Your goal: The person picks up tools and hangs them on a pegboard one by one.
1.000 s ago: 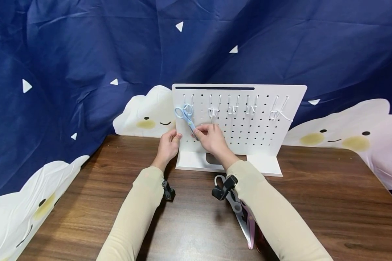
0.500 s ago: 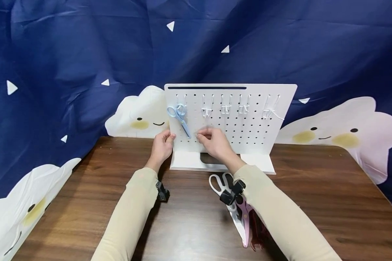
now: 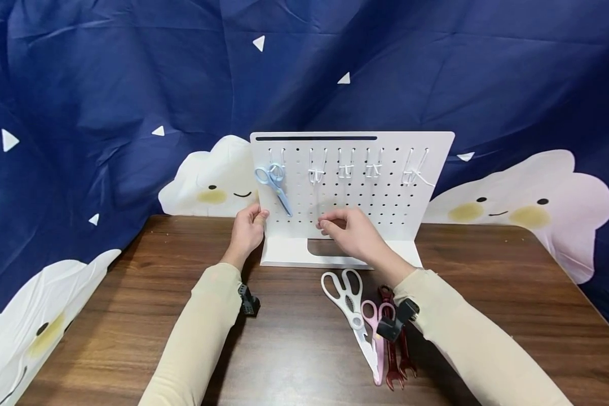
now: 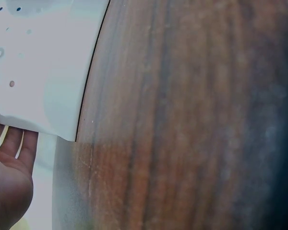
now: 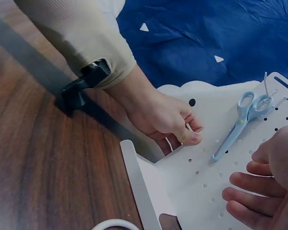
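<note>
A white pegboard [image 3: 393, 141] stands upright on its base at the back of the table. My left hand [image 3: 247, 230] grips its left edge; the left wrist view shows several fingers [image 4: 26, 148] behind the board. Light blue scissors [image 3: 279, 190] hang by a handle loop from the leftmost hook, blades slanting down to the right. My right hand [image 3: 354, 232] is in front of the board's lower middle, right of the scissors, its fingers loosely bent and holding nothing. In the right wrist view the right hand's fingers [image 5: 254, 201] are spread apart beside the scissors.
Several white hooks [image 3: 345, 169] line the pegboard's upper part. On the table before it lie white scissors [image 3: 356, 320], pink scissors [image 3: 379, 352] and dark red wrenches [image 3: 392, 363], partly under my right forearm. A blue cloth [image 3: 132, 73] with clouds hangs behind.
My right hand has let go of the blue scissors' blades and moved right and slightly down. The scissors hang by themselves. My left hand keeps its hold on the edge.
</note>
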A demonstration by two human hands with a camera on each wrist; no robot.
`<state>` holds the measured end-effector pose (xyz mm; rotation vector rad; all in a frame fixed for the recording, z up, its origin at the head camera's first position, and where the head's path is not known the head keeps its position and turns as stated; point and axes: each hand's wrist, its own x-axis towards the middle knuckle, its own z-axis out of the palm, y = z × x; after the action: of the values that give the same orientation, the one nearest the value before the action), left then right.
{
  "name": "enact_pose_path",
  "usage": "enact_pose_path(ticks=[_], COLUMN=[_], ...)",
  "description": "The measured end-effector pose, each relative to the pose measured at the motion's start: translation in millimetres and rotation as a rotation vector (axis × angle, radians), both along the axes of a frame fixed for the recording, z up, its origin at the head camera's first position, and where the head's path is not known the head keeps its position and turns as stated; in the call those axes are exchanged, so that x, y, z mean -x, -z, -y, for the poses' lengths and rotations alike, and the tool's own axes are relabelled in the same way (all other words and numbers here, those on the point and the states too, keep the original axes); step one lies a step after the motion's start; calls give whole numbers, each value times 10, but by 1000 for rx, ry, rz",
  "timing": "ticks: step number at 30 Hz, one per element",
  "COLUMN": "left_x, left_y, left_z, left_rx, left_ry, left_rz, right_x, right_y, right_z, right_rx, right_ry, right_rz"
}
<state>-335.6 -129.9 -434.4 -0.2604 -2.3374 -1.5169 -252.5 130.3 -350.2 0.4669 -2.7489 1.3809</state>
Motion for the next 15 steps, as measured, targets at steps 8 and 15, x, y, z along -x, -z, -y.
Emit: enact_pose_path(ticks=[8, 15], left_x=[3, 4], left_y=[4, 6], left_z=[-9, 2], left_rx=[-1, 7], left_ry=[7, 3], left_rz=[4, 18], right_x=[-185, -313], right_y=[27, 32], right_z=[-176, -332], right_rx=[-52, -21], right_ry=[-16, -55], right_rz=[-24, 6])
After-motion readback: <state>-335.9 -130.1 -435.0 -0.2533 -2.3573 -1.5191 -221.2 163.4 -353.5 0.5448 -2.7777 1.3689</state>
